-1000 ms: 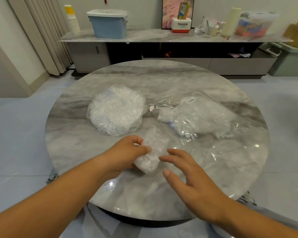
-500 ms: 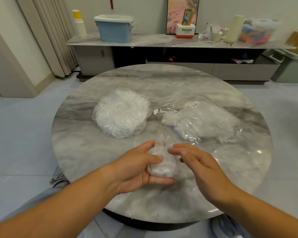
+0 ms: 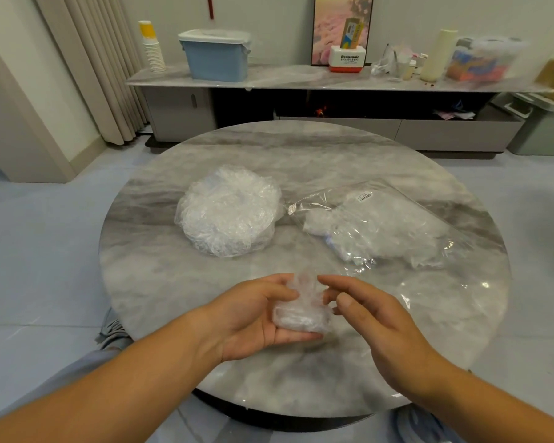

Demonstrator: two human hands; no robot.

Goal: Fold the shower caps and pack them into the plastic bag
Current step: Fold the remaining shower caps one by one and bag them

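Observation:
A small, clear, crumpled shower cap (image 3: 301, 310), folded into a wad, lies in the palm of my left hand (image 3: 256, 318), whose thumb and fingers curl around it. My right hand (image 3: 375, 318) is beside it, fingertips touching the wad's top right edge. A round pile of unfolded clear shower caps (image 3: 229, 209) sits at the table's middle left. To the right lies the transparent plastic bag (image 3: 384, 225), flat, with several folded caps inside and its mouth facing the pile.
All of this is on a round grey marble table (image 3: 301, 148). Behind it runs a low cabinet (image 3: 333, 81) with a blue lidded box, a stack of paper cups and other clutter. Curtains hang at the left.
My left hand lifted the folded cap off the table and turned palm-up with it. My right hand came in from the right and now touches the cap.

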